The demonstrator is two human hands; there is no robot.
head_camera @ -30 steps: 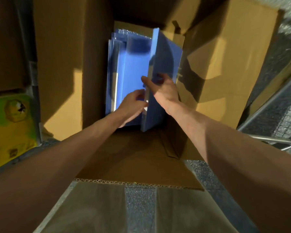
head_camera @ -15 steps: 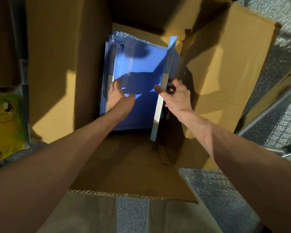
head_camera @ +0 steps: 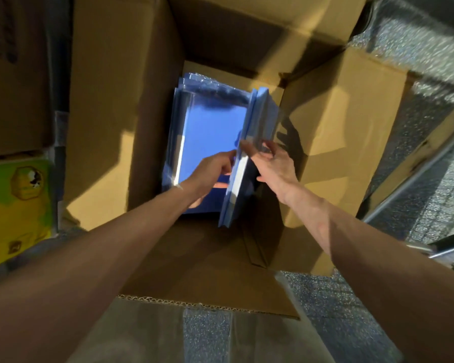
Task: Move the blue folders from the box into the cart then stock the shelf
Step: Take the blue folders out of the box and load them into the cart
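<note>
Little room left inside the open brown cardboard box (head_camera: pixel 325 153)
We see the mouth open from above, flaps folded outward. A flat stack of blue plastic-wrapped folders (head_camera: pixel 210 134) covers the left of the box bottom; the upright bundle of blue folders (head_camera: pixel 262 111), gripped by the left hand (head_camera: pixel 210 169) and right hand (head_camera: pixel 275 163), walls it off. Only the shadowed gap between bundle and right wall is free.

We are reading no legible text anywhere here. The green-and-yellow package (head_camera: pixel 16 205) is showing only a blurred emblem.
</note>
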